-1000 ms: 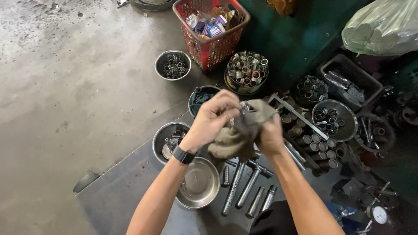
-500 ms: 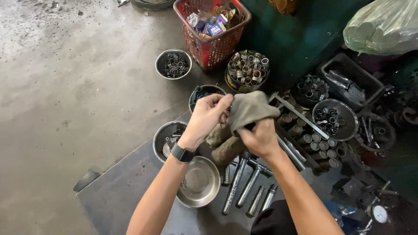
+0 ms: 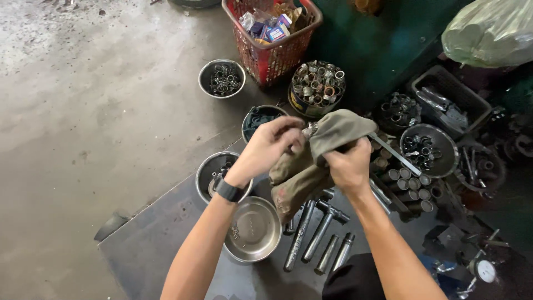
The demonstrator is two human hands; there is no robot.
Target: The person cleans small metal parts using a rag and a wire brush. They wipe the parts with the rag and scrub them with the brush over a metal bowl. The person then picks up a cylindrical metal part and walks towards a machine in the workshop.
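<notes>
Both of my hands work a dirty olive-grey rag (image 3: 311,166) held up over the floor. My left hand (image 3: 269,147), with a black watch on the wrist, pinches a small shiny metal part (image 3: 310,130) that pokes out of the rag's top. My right hand (image 3: 350,164) grips the rag wrapped around that part, and the rest of the cloth hangs down below the hands. Most of the metal part is hidden by the cloth and fingers.
An empty steel dish (image 3: 252,229) and several steel rods (image 3: 311,233) lie on a dark metal sheet (image 3: 155,250). Bowls of metal rings (image 3: 221,78) (image 3: 428,149), a tin of rings (image 3: 317,86), a red basket (image 3: 272,33) and a dial gauge (image 3: 484,271) stand around.
The rag has shifted up and rightward around the small part. My right hand rose and regripped the cloth, and my left hand's fingers turned on the part's end.
</notes>
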